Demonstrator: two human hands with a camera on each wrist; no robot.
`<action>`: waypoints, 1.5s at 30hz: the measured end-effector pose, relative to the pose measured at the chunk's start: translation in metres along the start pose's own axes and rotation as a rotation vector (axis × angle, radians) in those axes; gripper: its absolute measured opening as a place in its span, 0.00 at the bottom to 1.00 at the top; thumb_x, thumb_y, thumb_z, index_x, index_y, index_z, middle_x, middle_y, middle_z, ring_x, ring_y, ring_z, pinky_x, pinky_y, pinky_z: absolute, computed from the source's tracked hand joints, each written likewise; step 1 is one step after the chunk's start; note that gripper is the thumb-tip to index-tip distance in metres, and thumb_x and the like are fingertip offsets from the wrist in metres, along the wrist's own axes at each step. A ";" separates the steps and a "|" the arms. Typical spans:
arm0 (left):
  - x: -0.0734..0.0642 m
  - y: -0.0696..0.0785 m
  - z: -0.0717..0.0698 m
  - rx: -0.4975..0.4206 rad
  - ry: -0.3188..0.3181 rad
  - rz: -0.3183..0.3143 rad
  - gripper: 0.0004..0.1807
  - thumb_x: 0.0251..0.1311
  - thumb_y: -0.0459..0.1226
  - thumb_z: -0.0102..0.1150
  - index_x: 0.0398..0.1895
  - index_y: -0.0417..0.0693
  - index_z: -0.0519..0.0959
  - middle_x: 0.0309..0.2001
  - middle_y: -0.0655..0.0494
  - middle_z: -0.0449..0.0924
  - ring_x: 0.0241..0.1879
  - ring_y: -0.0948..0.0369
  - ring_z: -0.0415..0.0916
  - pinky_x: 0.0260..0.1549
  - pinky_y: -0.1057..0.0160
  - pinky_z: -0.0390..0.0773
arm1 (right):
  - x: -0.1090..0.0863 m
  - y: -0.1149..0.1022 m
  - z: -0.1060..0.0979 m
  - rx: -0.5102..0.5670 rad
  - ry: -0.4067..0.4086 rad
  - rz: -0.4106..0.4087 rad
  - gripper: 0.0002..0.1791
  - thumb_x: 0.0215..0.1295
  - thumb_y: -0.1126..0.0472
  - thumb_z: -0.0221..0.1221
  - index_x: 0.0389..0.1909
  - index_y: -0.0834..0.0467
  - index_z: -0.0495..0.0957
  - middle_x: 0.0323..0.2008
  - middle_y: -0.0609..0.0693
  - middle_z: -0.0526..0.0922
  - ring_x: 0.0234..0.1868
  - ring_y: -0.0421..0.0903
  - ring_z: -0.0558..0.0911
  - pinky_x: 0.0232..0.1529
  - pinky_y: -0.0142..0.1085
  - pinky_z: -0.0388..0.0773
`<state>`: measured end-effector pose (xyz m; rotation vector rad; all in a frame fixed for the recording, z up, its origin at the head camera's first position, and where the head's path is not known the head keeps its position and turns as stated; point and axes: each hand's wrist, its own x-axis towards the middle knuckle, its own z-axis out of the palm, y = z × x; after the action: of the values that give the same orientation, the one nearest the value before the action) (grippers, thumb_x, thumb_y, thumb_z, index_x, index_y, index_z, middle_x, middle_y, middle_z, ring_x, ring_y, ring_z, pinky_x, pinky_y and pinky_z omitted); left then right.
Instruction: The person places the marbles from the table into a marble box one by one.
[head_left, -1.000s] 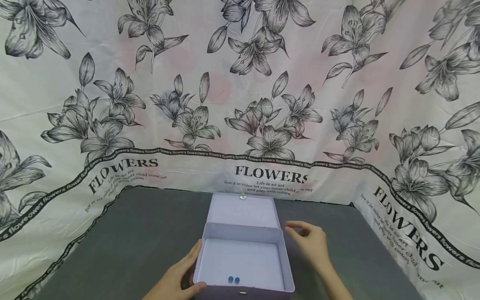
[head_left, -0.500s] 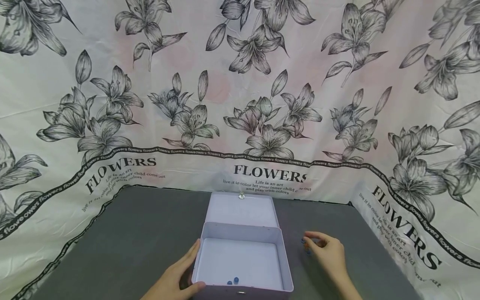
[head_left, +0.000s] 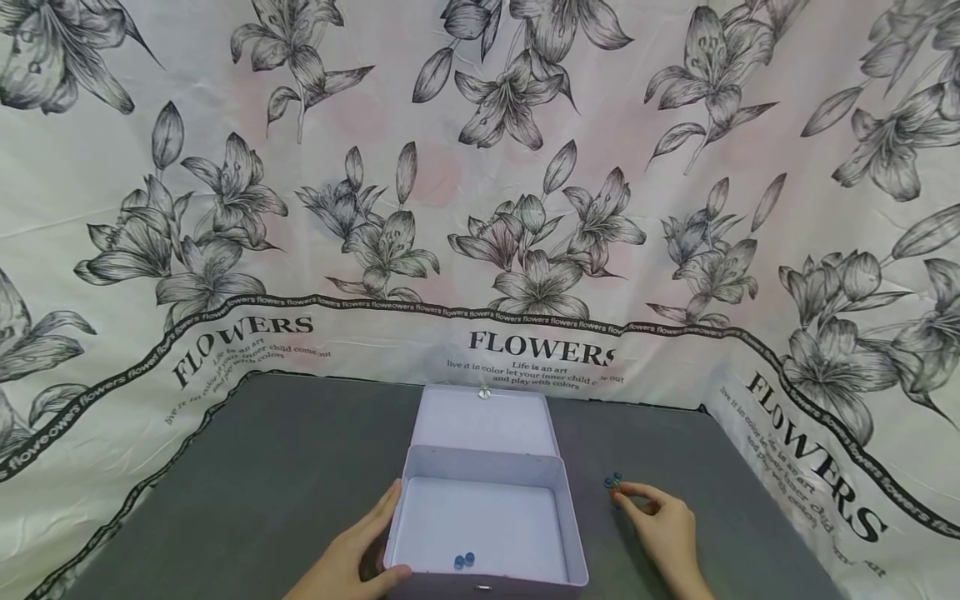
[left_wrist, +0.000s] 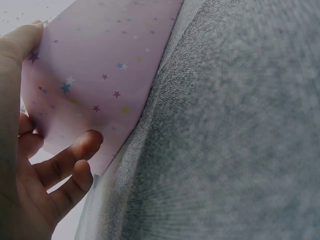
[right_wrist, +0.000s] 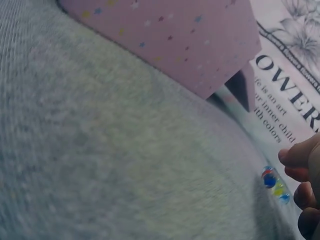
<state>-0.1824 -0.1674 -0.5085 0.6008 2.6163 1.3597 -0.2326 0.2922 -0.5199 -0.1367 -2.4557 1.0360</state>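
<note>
In the head view a pale lilac metal box (head_left: 480,521) stands with its lid (head_left: 480,421) laid back. Two blue glass marbles (head_left: 465,561) lie inside near its front wall. My left hand (head_left: 356,546) holds the box's front left corner, thumb at the front rim and fingers along the left side. Right of the box, my right hand (head_left: 660,525) reaches down to a small cluster of coloured glass marbles (head_left: 613,481) on the table, thumb and index fingertips right at them. The right wrist view shows these marbles (right_wrist: 275,185) just beyond the loosely bent fingers.
A grey cloth (head_left: 300,467) covers the table. White flower-printed fabric (head_left: 420,233) hangs behind and at both sides. The box's outer wall (right_wrist: 185,45) is pink with small coloured stars, and its lid reaches almost to the back fabric.
My right hand has moved from beside the box rim, rightward and down to the marbles on the table. The two marbles in the box have rolled slightly. My left hand stays at the box.
</note>
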 end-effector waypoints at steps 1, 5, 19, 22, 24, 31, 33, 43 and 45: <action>0.000 0.000 0.001 -0.002 -0.005 -0.001 0.55 0.68 0.57 0.67 0.87 0.47 0.47 0.86 0.49 0.42 0.82 0.37 0.49 0.70 0.29 0.63 | -0.001 0.002 0.000 -0.003 -0.010 -0.002 0.10 0.60 0.58 0.77 0.40 0.58 0.92 0.07 0.37 0.66 0.08 0.32 0.58 0.11 0.24 0.53; -0.001 -0.002 0.001 -0.016 -0.008 0.002 0.54 0.69 0.56 0.67 0.87 0.48 0.47 0.86 0.51 0.41 0.82 0.37 0.49 0.69 0.28 0.63 | -0.003 0.009 0.004 -0.008 -0.021 0.001 0.08 0.60 0.60 0.77 0.39 0.58 0.93 0.10 0.40 0.77 0.09 0.33 0.62 0.11 0.26 0.56; -0.001 0.001 0.000 0.018 0.016 0.031 0.55 0.67 0.55 0.69 0.87 0.45 0.50 0.86 0.48 0.45 0.81 0.38 0.50 0.69 0.29 0.64 | 0.002 0.015 0.003 -0.050 0.023 -0.013 0.10 0.55 0.60 0.81 0.35 0.59 0.92 0.25 0.50 0.91 0.13 0.35 0.75 0.16 0.30 0.69; -0.001 0.002 0.000 0.010 0.011 0.021 0.55 0.67 0.55 0.69 0.87 0.45 0.49 0.86 0.47 0.44 0.81 0.37 0.49 0.69 0.28 0.63 | 0.002 0.015 0.001 -0.058 0.014 0.005 0.09 0.55 0.60 0.80 0.34 0.59 0.93 0.24 0.50 0.90 0.14 0.36 0.76 0.16 0.31 0.70; -0.001 0.001 0.000 0.011 0.009 0.018 0.55 0.67 0.55 0.69 0.87 0.45 0.49 0.86 0.47 0.44 0.82 0.37 0.49 0.69 0.28 0.63 | 0.002 0.015 0.000 -0.063 0.005 0.012 0.09 0.56 0.60 0.80 0.34 0.59 0.93 0.24 0.50 0.90 0.14 0.36 0.76 0.16 0.31 0.70; -0.002 0.000 0.001 0.014 0.012 0.018 0.56 0.67 0.56 0.69 0.87 0.46 0.49 0.86 0.48 0.43 0.82 0.37 0.50 0.68 0.29 0.65 | 0.002 0.017 0.001 -0.062 0.004 0.010 0.09 0.56 0.60 0.80 0.35 0.58 0.93 0.24 0.50 0.90 0.14 0.36 0.77 0.16 0.31 0.71; -0.002 0.001 0.001 0.012 0.012 0.018 0.55 0.67 0.56 0.69 0.87 0.46 0.49 0.86 0.49 0.43 0.82 0.38 0.49 0.69 0.29 0.64 | 0.001 0.018 0.001 -0.058 0.012 0.003 0.09 0.56 0.59 0.80 0.35 0.59 0.93 0.24 0.51 0.90 0.14 0.35 0.77 0.16 0.30 0.71; -0.002 0.000 0.000 0.007 0.010 0.011 0.55 0.67 0.56 0.68 0.87 0.48 0.48 0.86 0.50 0.43 0.82 0.38 0.49 0.69 0.28 0.63 | 0.000 0.012 0.004 -0.007 0.022 0.025 0.12 0.56 0.57 0.80 0.36 0.59 0.93 0.18 0.47 0.87 0.11 0.34 0.72 0.13 0.30 0.65; -0.002 0.000 0.000 0.004 0.005 0.005 0.55 0.68 0.57 0.67 0.87 0.49 0.48 0.86 0.51 0.43 0.82 0.38 0.49 0.69 0.28 0.63 | -0.001 0.009 0.004 0.005 0.022 0.030 0.11 0.56 0.57 0.80 0.36 0.58 0.93 0.18 0.46 0.87 0.11 0.34 0.70 0.13 0.29 0.64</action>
<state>-0.1810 -0.1681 -0.5089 0.6064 2.6233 1.3596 -0.2346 0.2960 -0.5290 -0.1827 -2.4381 1.0471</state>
